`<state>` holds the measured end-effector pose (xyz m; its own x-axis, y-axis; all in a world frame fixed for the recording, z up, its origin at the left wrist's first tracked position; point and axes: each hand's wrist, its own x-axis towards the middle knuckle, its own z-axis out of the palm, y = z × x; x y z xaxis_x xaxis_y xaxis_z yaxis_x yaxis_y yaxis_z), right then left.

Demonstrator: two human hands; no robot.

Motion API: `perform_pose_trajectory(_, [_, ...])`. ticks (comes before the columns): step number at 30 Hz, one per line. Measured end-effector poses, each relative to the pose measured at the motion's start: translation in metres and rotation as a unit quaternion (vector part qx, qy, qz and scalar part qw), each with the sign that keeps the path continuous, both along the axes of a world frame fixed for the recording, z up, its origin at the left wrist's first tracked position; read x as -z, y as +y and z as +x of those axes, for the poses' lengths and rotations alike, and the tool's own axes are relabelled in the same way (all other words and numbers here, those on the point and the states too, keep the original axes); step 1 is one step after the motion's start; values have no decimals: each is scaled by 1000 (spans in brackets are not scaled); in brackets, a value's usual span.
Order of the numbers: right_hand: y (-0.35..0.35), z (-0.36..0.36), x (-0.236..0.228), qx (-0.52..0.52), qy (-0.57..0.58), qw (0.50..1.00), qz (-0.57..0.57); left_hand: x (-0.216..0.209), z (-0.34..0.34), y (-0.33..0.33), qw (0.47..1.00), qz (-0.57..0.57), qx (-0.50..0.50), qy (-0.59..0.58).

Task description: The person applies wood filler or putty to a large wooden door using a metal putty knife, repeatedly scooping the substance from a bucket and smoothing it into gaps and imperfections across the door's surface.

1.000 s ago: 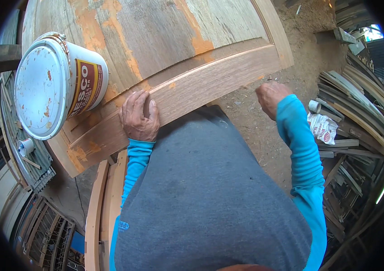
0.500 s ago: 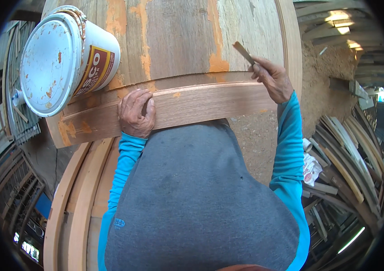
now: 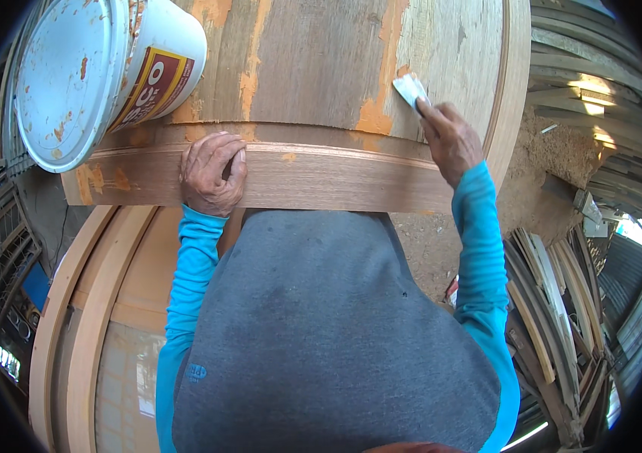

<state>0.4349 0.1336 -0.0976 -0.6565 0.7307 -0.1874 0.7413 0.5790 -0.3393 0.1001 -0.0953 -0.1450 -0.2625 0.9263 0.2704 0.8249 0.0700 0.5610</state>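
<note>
In front of me lies a framed wooden door panel (image 3: 306, 68) with streaks of orange filler (image 3: 372, 117) along its board joints. My right hand (image 3: 453, 143) is closed around a putty knife (image 3: 411, 89). The knife's pale flat blade is over the boards beside the right-hand orange streak; whether it touches the wood I cannot tell. On the near rail (image 3: 336, 177) rests my left hand (image 3: 214, 172), its fingers bent together over the raised moulding and its thumb bent in. The knife's handle is mostly hidden in my right hand.
A white lidded bucket (image 3: 72, 83) with orange smears stands on the panel's left part. Long timber frames (image 3: 98, 302) lie below left. Stacked wood offcuts (image 3: 555, 302) lie at right beside bare dirt ground (image 3: 524, 196), with more planks (image 3: 600, 68) beyond.
My right hand has turned the putty knife so its flat blade shows, and brought it lower toward the boards. The view has shifted; my left hand stays on the rail.
</note>
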Motion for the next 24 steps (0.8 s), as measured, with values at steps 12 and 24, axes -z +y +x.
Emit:
perform_pose_trajectory(12, [35,-49,-39,14,-162,986,-48,2,-1,1,1000,16,-2,2])
perform_pose_trajectory(24, [-31,-7,-37,1,-147,985,-89,2,-1,-2,1000,14,-3,-17])
